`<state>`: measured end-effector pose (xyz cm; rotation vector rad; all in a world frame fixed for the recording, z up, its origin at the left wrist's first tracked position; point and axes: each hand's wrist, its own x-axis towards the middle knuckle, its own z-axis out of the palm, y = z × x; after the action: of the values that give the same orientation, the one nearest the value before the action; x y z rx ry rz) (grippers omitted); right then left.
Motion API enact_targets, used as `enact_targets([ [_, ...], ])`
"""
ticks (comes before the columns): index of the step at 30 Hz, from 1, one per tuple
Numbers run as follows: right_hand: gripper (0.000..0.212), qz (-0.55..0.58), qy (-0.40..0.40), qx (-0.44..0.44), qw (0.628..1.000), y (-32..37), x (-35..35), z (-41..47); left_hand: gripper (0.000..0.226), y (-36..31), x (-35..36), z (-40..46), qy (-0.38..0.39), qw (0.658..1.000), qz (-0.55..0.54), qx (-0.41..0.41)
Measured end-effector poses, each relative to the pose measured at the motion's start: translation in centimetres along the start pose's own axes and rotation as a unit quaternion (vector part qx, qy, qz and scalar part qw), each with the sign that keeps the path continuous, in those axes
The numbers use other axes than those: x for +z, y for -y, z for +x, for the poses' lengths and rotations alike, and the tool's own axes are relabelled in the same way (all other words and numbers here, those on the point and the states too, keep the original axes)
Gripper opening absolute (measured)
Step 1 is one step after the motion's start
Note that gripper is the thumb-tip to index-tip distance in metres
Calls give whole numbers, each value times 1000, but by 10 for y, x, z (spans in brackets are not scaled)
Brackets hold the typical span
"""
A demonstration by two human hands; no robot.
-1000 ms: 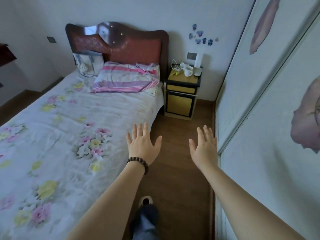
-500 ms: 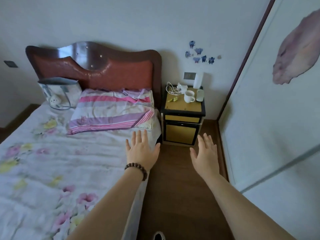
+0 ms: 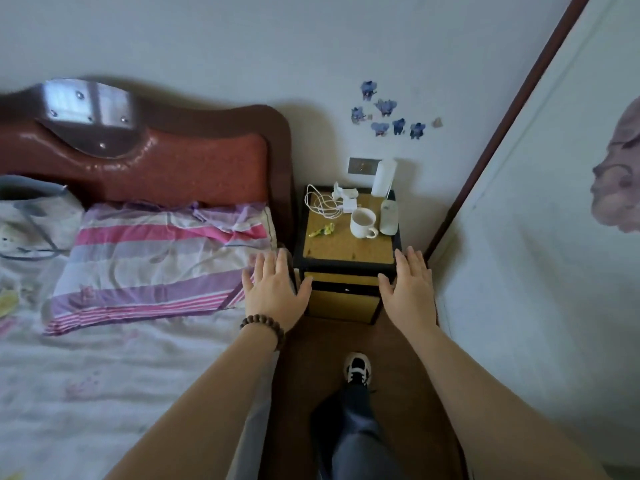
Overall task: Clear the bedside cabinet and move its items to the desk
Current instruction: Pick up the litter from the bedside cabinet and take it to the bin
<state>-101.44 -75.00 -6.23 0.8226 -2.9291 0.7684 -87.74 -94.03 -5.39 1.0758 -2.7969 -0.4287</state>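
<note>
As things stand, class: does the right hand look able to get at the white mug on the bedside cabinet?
Probably yes. The right hand is open and empty at the cabinet's front edge, and only bare tabletop lies between it and the white mug.

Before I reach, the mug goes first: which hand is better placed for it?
Right. The mug stands on the cabinet top's right half, handle toward the open right hand; the left hand hangs over the bed edge.

Home bedroom — bed (image 3: 104, 368) w/ headboard (image 3: 166, 161), pillow (image 3: 156, 261), bedside cabinet (image 3: 346, 251).
</note>
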Motion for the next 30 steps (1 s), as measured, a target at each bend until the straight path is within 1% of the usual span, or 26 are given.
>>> enact_targets([
  [7, 60, -2, 39, -21, 999, -31, 18, 186, 78, -67, 20, 175, 5, 1000, -4, -19],
  [12, 58, -2, 82, -32, 996, -43, 43, 268, 78, -77, 41, 239, 23, 999, -6, -46],
  [16, 59, 3, 115, -41, 993, -49, 70, 301, 80, -62, 66, 267, 60, 997, 2, -56],
  [19, 58, 6, 138, -30, 990, -56, 92, 314, 79, -49, 95, 283, 83, 995, -8, -49],
  [24, 59, 8, 166, -18, 986, -80, 144, 338, 72, -25, 175, 316, 134, 990, -31, -30],
  [27, 60, 9, 182, -22, 983, -96, 172, 349, 75, -15, 223, 334, 169, 983, -54, -39],
  [30, 60, 11, 181, -22, 983, -105, 187, 359, 80, -11, 259, 343, 167, 983, -66, -44],
])
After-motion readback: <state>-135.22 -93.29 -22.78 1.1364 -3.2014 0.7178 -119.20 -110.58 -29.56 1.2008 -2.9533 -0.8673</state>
